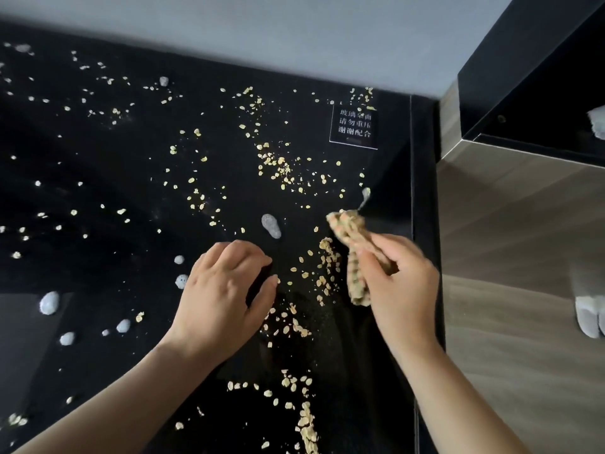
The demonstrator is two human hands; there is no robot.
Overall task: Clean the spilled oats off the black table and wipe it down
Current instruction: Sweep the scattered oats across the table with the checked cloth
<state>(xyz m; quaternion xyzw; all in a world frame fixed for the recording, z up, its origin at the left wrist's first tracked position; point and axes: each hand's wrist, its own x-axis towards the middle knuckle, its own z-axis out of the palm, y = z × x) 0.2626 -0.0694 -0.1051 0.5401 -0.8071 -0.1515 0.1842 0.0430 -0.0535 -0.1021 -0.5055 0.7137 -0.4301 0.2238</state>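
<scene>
The task is judged to be at an early stage. The oats (275,165) are seen scattered over almost the whole black tabletop (98,158), from the far edge near the small printed sign (355,126) to the near edge. Only loose rows are gathered between and below the two hands. Several pale foam blobs (271,226) also lie unspread on the surface, so the wiping down is not yet done. Nearly all of the collecting and all of the final wiping are left.

The cloth (350,231) is found near the right edge of the tabletop, bunched into a long roll. It is grasped around its middle by the right hand (399,283), whose grip is closed firmly on it. Its long axis runs from near to far and leans a little to the left. The free far end points towards the sign and the short near end sticks out below the fingers.

The left hand (226,290) is placed on the tabletop beside the gathered oats. Its fingers are curled under, and nothing is seen held in its grip.
</scene>
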